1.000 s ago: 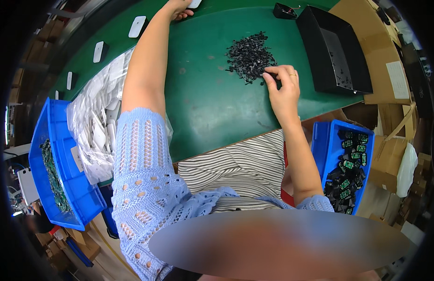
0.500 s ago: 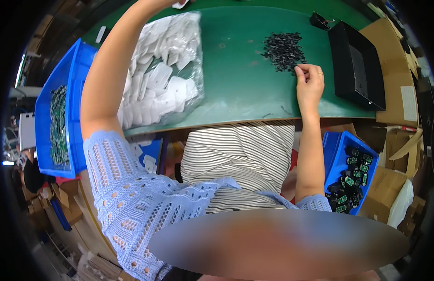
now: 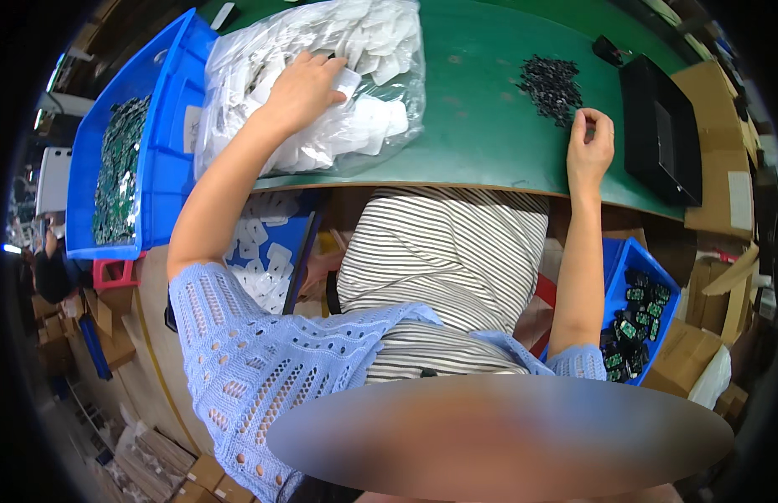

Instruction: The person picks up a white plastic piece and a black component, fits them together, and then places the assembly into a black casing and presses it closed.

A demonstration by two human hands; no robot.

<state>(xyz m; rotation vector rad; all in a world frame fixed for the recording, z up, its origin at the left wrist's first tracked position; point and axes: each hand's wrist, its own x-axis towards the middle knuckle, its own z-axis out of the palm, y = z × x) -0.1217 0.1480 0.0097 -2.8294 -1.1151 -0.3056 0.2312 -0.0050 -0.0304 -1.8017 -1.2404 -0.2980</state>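
Observation:
Over a clear plastic bag (image 3: 410, 126) full of white plastic covers, my left hand (image 3: 301, 94) is closed with its thumb and fingers around the edge of one white plastic cover (image 3: 348, 81). Other covers lie loosely stacked in the bag around and under that hand. My right hand (image 3: 592, 149) rests at the near edge of a heap of small black parts (image 3: 550, 84) on the green table (image 3: 481, 134). Its thumb and index finger are pinched together, and whatever is between them is too small to make out.
A blue bin (image 3: 175, 126) of green circuit boards stands left of the bag. Right of the heap sits a black tray (image 3: 645, 126), beside a cardboard box (image 3: 720, 151). Below the table edge are white covers (image 3: 259, 251) at left and a blue bin (image 3: 670, 306) of black-cased boards at right.
My left hand has come down from beyond the bag's far edge onto the covers in it. My right hand stays pinched beside the black heap. The whole view has shifted slightly.

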